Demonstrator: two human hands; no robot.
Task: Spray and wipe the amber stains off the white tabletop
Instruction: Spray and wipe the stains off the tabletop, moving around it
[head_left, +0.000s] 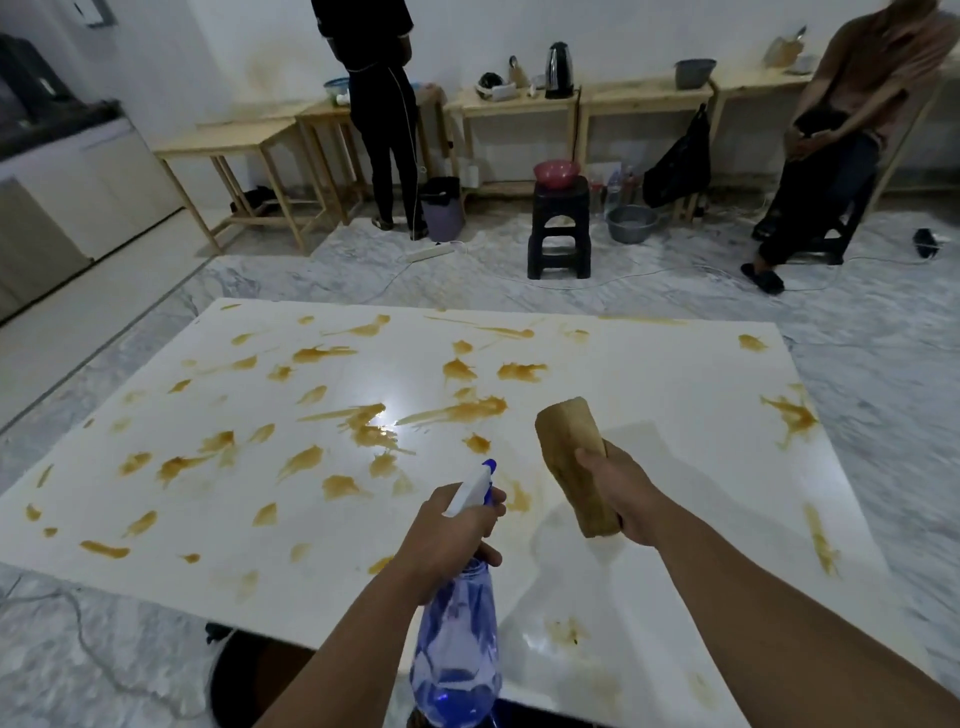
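- Amber stains (457, 410) lie scattered over most of the white tabletop (649, 374), thickest left and centre, with a cleaner-looking patch near the right hand.
- Left hand (447, 540) grips the neck of the blue spray bottle (457, 639), fingers curled at the trigger, nozzle aimed out over the middle stains.
- Right hand (623, 493) clutches a tan sponge (576, 462), held above the surface, not touching it.
- Looks like the spraying step, wiping barely begun.
- Next, I'd say: squeeze the trigger over the nearest blotches, then bring the sponge down flat and scrub.
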